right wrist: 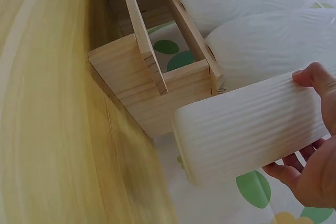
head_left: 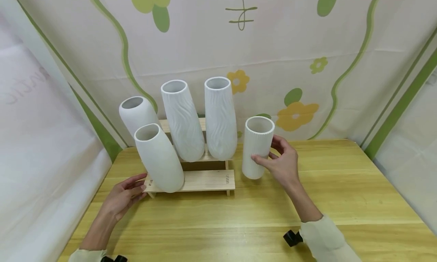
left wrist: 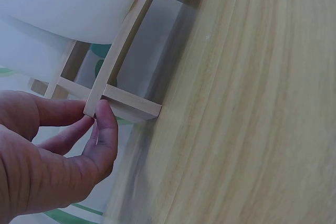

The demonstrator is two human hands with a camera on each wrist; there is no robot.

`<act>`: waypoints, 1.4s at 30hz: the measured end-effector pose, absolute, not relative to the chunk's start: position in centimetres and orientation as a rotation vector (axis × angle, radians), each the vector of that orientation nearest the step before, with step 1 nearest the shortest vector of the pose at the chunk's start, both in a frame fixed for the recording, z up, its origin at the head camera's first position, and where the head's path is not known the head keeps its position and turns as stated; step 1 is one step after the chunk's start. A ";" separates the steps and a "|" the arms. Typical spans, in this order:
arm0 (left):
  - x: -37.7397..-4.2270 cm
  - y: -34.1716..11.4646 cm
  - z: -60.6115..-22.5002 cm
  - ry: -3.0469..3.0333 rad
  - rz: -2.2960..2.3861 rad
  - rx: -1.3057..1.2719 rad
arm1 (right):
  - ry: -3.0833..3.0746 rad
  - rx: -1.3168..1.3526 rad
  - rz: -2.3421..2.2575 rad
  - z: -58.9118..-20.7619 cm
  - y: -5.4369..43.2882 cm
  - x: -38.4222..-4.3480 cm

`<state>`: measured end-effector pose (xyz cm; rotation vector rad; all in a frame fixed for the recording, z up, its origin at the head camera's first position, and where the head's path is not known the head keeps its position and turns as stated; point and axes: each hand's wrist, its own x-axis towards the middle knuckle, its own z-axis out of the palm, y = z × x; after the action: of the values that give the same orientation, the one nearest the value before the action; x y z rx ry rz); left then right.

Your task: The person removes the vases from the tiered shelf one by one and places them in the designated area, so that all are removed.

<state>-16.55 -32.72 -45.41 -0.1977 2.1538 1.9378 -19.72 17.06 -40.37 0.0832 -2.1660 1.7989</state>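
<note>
My right hand (head_left: 281,161) grips a white ribbed cylindrical vase (head_left: 253,150) by its side, thumb in front and fingers behind. In the right wrist view the vase's base hangs beside the end of a stepped wooden rack (right wrist: 126,69). With thumb and fingers, my left hand (left wrist: 63,156) pinches the left end of the rack's lowest shelf (left wrist: 113,61). A smooth white vase (head_left: 160,159) stands on that shelf. Two wavy-patterned white vases (head_left: 184,121) stand on the step above, and another smooth vase (head_left: 140,112) is behind at the left, its lower part hidden.
The rack stands on a wood-grain table (head_left: 211,224). Behind it hangs a white cloth (head_left: 205,45) printed with green and orange flowers, and cloth panels flank the table at both sides. A small black device (head_left: 293,238) sits at the right sleeve.
</note>
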 end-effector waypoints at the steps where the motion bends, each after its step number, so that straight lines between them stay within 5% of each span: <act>1: -16.6 -32.7 -45.4 2.155 1.937 -0.198 | -2.162 0.084 1.804 -40.3 16.9 -19.9; 42: -16.6 -32.8 -45.5 2.151 1.936 -0.218 | -2.004 0.056 1.890 -41.6 15.9 -25.9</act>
<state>-16.60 -32.77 -45.50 -0.2184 2.1505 1.9365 -25.94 15.90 -41.63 0.0562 -2.0040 1.8903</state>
